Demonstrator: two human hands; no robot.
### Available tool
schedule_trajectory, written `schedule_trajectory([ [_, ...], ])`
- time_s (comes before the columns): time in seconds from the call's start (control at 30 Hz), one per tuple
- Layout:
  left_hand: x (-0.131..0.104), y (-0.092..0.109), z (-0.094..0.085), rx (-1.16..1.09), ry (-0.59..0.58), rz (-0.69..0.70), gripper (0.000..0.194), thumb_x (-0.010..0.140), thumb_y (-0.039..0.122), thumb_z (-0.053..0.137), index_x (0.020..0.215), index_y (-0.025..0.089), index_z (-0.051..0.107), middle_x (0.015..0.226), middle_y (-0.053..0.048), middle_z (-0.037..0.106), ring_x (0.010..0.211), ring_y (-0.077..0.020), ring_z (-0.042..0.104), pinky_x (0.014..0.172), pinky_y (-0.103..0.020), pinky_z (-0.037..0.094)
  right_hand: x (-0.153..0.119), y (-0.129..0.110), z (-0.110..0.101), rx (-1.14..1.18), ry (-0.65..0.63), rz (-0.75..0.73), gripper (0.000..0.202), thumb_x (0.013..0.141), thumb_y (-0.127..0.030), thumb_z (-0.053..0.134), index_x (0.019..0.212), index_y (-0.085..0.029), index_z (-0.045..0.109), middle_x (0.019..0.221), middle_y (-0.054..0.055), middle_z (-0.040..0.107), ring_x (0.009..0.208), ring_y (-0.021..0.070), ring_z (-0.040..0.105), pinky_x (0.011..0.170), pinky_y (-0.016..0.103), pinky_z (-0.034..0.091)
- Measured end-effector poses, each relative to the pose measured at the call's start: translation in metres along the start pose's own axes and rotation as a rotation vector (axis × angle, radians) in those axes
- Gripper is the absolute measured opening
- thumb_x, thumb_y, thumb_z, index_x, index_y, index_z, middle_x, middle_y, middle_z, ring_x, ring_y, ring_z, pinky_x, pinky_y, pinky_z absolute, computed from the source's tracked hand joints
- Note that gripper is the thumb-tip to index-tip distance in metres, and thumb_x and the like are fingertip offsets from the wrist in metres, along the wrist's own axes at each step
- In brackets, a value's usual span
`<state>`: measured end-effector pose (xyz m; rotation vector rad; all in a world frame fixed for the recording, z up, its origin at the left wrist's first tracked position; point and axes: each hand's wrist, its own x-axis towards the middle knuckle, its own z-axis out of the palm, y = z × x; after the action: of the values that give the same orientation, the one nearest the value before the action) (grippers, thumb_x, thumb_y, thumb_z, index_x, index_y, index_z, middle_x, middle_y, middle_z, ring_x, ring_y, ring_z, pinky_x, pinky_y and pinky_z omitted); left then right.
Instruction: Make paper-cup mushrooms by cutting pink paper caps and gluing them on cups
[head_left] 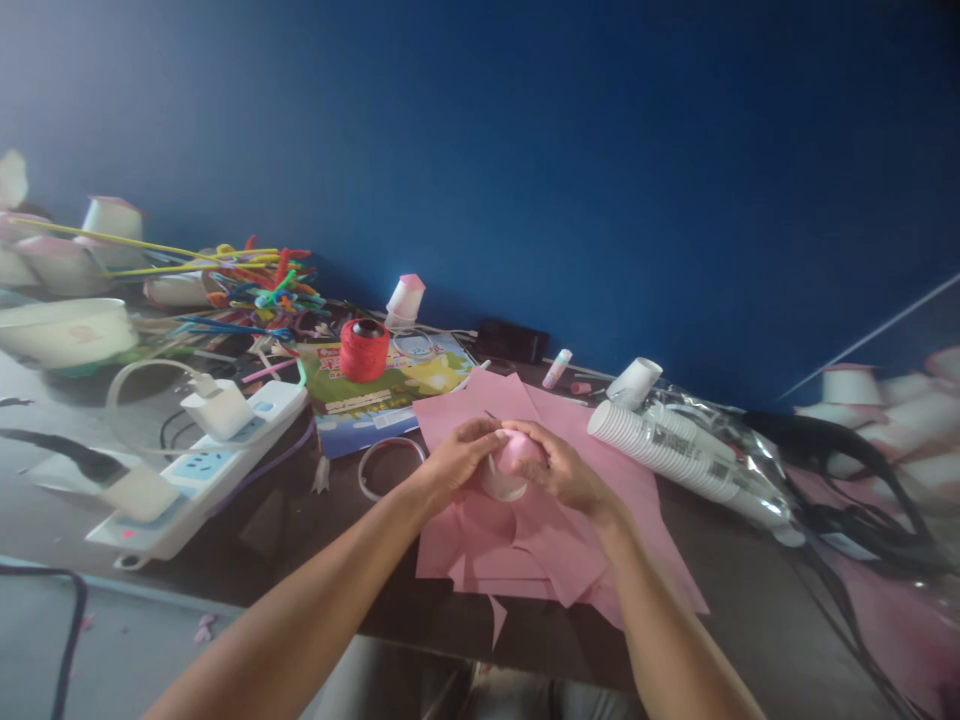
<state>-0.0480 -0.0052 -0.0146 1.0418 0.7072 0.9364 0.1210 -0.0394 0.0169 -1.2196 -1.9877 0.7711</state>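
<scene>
Between my two hands is a white paper cup (504,486) with a piece of pink paper (523,450) over its upturned end. My left hand (461,457) grips the cup from the left, its thumb near the paper's edge. From the other side my right hand (564,466) curls round the cup, with fingers pressing on the pink paper. Several pink paper sheets (630,530) lie spread on the table beneath both hands. The lower part of the cup is partly hidden by my fingers.
On the left sit a power strip (202,465) with plugs and a bunch of pipe cleaners (274,280). A red thread spool (364,350) stands on a colourful booklet (337,400). A glue stick (557,368) lies behind the paper; stacked paper cups (664,450) lie on the right.
</scene>
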Motion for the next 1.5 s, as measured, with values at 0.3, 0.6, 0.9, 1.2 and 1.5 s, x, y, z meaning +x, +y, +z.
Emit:
schedule_trajectory([
  [0.3, -0.0024, 0.0032, 0.0010, -0.016, -0.021, -0.024, 0.036, 0.066, 0.043, 0.068, 0.089, 0.015, 0.062, 0.077, -0.001, 0.059, 0.065, -0.0117, 0.053, 0.058, -0.023, 0.039, -0.0003, 0.0012, 0.0000, 0.016, 0.003, 0.017, 0.051, 0.077, -0.042, 0.061, 0.122, -0.022, 0.050, 0.126, 0.009, 0.054, 0.115, 0.0247, 0.051, 0.098, 0.040, 0.039],
  [0.6, 0.0016, -0.0024, -0.0008, 0.006, -0.006, 0.017, 0.037, 0.067, 0.043, 0.067, 0.089, 0.014, 0.062, 0.080, -0.003, 0.059, 0.067, -0.0120, 0.053, 0.062, -0.023, 0.041, -0.0009, 0.0046, -0.0007, 0.026, -0.005, 0.007, 0.054, 0.076, -0.045, 0.061, 0.124, -0.023, 0.050, 0.125, 0.008, 0.054, 0.115, 0.0256, 0.050, 0.096, 0.040, 0.041],
  [0.9, 0.0015, -0.0001, -0.0004, 0.051, -0.007, 0.014, 0.036, 0.069, 0.043, 0.066, 0.088, 0.013, 0.061, 0.078, -0.003, 0.059, 0.067, -0.0121, 0.053, 0.060, -0.023, 0.040, -0.0007, 0.0049, -0.0009, 0.024, 0.000, 0.015, 0.050, 0.076, -0.043, 0.061, 0.121, -0.023, 0.051, 0.125, 0.008, 0.055, 0.114, 0.0240, 0.051, 0.097, 0.038, 0.040],
  [1.2, -0.0001, 0.0005, 0.0005, 0.006, -0.026, -0.008, 0.035, 0.068, 0.043, 0.066, 0.087, 0.014, 0.059, 0.075, -0.001, 0.056, 0.063, -0.0107, 0.051, 0.057, -0.022, 0.039, -0.0008, 0.0046, -0.0003, 0.041, -0.002, 0.029, 0.050, 0.076, -0.041, 0.062, 0.121, -0.022, 0.052, 0.125, 0.007, 0.055, 0.115, 0.0230, 0.050, 0.098, 0.036, 0.039],
  [1.5, 0.0011, -0.0029, -0.0024, 0.057, -0.017, -0.018, 0.036, 0.069, 0.045, 0.065, 0.089, 0.016, 0.059, 0.076, -0.001, 0.056, 0.063, -0.0109, 0.051, 0.055, -0.021, 0.038, -0.0007, 0.0028, -0.0011, 0.056, 0.004, 0.045, 0.050, 0.074, -0.042, 0.064, 0.119, -0.023, 0.053, 0.124, 0.006, 0.056, 0.114, 0.0250, 0.051, 0.097, 0.038, 0.039],
])
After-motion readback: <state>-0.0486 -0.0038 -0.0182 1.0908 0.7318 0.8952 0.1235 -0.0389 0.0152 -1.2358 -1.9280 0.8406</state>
